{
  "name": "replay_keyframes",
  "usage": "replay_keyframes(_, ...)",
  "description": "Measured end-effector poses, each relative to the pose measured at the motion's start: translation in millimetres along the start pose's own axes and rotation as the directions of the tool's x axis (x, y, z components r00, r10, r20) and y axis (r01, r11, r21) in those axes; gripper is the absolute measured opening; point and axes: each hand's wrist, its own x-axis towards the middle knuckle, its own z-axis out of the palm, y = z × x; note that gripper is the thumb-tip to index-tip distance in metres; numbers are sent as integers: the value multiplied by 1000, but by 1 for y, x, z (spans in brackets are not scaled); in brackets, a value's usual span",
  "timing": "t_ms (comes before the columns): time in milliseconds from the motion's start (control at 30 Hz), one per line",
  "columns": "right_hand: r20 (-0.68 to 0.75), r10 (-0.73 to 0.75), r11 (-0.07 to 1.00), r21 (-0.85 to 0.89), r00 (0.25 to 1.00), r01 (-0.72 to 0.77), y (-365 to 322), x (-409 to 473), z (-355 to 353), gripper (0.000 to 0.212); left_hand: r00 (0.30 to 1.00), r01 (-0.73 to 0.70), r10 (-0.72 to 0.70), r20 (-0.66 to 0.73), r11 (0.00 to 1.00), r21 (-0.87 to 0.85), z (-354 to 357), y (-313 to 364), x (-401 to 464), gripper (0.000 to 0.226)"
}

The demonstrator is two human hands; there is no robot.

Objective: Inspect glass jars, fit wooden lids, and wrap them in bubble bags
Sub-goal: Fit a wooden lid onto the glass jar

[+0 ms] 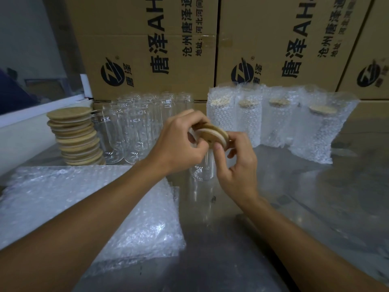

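Your left hand (179, 146) and right hand (237, 165) are pinching a round wooden lid (212, 133), fingers hiding the clear glass jar (202, 169) beneath.

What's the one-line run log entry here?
step: fitting lid | both hands hold wooden lid above glass jar | wrapped jars behind

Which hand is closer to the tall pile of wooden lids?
Left. The left hand is beside the bare jars, closer to the pile of wooden lids. The right hand is farther right. Both hold one lid.
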Motion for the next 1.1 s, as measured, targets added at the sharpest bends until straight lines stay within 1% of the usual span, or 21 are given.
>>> replay_keyframes(33,-20,79,996,47,997,-78,-3,1,-1,16,1000,26,-27,-15,1000,-17,2,-1,0,25)
replay_keyframes(100,-55,263,952,176,963,-250,-6,3,0,8,990,128,-128,-62,992,-8,7,-6,-1,43)
replay_keyframes(167,-122,384,897,282,915,-339,-6,7,-1,8,958,281,-279,-64,960,23,13,-14,0,66)
replay_keyframes(233,-168,490,835,374,856,-404,-3,11,-2,12,885,465,-465,-1,885,0,18,-21,1,91)
replay_keyframes(300,-164,613,741,459,773,-490,2,12,-5,14,779,626,-619,98,778,-64,23,-29,3,111)
replay_keyframes(333,-145,680,677,501,719,-539,5,13,-5,12,731,680,-665,151,729,-81,26,-32,2,118)
replay_keyframes(400,-72,795,522,588,602,-618,10,14,-7,4,659,747,-713,239,657,-103,33,-37,1,127)
replay_keyframes(467,39,880,318,691,473,-649,13,16,-8,17,619,782,-738,269,609,-132,42,-40,0,128)
replay_keyframes(533,151,918,125,768,366,-628,15,17,-10,32,606,794,-751,262,588,-153,50,-40,0,115)
replay_keyframes(567,198,920,52,793,339,-607,16,18,-12,34,612,790,-751,249,591,-160,53,-39,0,104)
replay_keyframes(633,286,906,-74,835,314,-546,18,19,-15,26,648,762,-735,202,629,-157,56,-38,-1,86)
replay_keyframes(700,346,887,-165,855,304,-492,19,19,-17,20,696,718,-702,152,685,-122,55,-38,-1,74)
replay_keyframes(733,363,881,-191,860,303,-473,19,19,-18,22,716,698,-685,138,711,-89,53,-38,-1,71)
replay_keyframes(833,369,870,-200,871,327,-449,20,19,-17,36,749,647,-649,133,760,59,47,-40,-2,77)
replay_keyframes(900,359,860,-135,845,363,-517,19,19,-15,48,746,630,-651,141,759,165,43,-41,-4,93)
replay_keyframes(933,351,853,-72,813,387,-577,19,18,-14,49,743,626,-654,145,755,196,42,-42,-6,98)
replay_keyframes(1000,321,829,89,733,458,-674,19,15,-10,43,741,615,-652,160,755,228,39,-42,-7,99)
replay_keyframes(1100,257,772,334,615,582,-714,16,9,-6,36,739,596,-644,199,762,253,37,-42,-8,97)
